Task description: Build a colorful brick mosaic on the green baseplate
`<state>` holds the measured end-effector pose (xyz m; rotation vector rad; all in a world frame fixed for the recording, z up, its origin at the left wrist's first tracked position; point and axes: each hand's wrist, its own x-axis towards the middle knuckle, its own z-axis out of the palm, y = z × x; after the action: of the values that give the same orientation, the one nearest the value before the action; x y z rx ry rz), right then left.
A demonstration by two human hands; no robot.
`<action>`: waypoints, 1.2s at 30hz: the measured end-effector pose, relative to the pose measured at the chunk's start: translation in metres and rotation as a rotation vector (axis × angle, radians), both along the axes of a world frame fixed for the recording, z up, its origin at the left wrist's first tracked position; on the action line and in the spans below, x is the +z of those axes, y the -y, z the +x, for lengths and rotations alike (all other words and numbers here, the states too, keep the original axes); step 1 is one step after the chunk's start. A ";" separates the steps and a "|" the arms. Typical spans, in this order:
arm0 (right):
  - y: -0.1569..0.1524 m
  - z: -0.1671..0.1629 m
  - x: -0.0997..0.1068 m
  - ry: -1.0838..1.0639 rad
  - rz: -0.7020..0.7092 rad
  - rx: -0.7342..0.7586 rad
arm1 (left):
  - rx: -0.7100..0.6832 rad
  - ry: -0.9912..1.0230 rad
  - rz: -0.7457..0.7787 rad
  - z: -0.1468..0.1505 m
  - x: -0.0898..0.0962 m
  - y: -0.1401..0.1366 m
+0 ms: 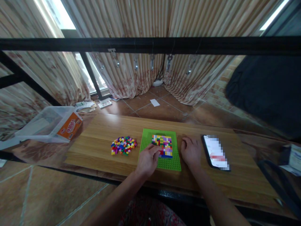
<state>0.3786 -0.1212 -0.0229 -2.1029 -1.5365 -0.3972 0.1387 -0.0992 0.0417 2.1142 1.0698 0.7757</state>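
A green studded baseplate (144, 138) lies on the wooden table, with a block of small multicoloured toy bricks (168, 142) built on its middle. Over its left part, my left hand (147, 160) reaches in with thumb and fingertips pinched together at a red brick (161, 152). Whether that brick sits on the plate or is just above it I cannot make out. Just right of the plate, my right hand (191, 152) rests on the table, fingers loosely curled in and holding nothing visible. Left of the plate is a heap of loose toy bricks (123, 145).
A phone (216, 152) with a lit, blurred screen lies right of my right hand on the table (94, 135). A clear plastic bin (47, 122) with an orange label stands beyond the table's left end. A black metal bar (150, 45) crosses in front of curtains (141, 22).
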 end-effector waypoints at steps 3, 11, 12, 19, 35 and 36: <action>0.000 0.000 0.000 0.000 0.002 -0.010 | 0.026 0.044 -0.009 0.000 0.000 0.001; 0.000 -0.002 0.003 -0.006 -0.015 -0.021 | 0.044 -0.026 -0.030 0.004 0.002 0.000; 0.000 -0.002 0.003 -0.007 -0.013 -0.020 | 0.059 -0.047 -0.033 0.005 0.002 0.000; 0.001 -0.002 0.003 -0.006 -0.012 -0.016 | 0.123 -0.145 -0.049 0.010 0.000 0.000; 0.001 -0.001 0.003 -0.001 -0.012 -0.017 | 0.093 -0.153 -0.069 0.014 0.004 -0.008; 0.001 -0.002 0.003 -0.005 -0.013 -0.020 | 0.087 -0.151 -0.066 0.014 0.004 -0.008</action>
<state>0.3770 -0.1218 -0.0197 -2.1292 -1.5201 -0.3903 0.1527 -0.0911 0.0455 2.1082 1.2577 0.6191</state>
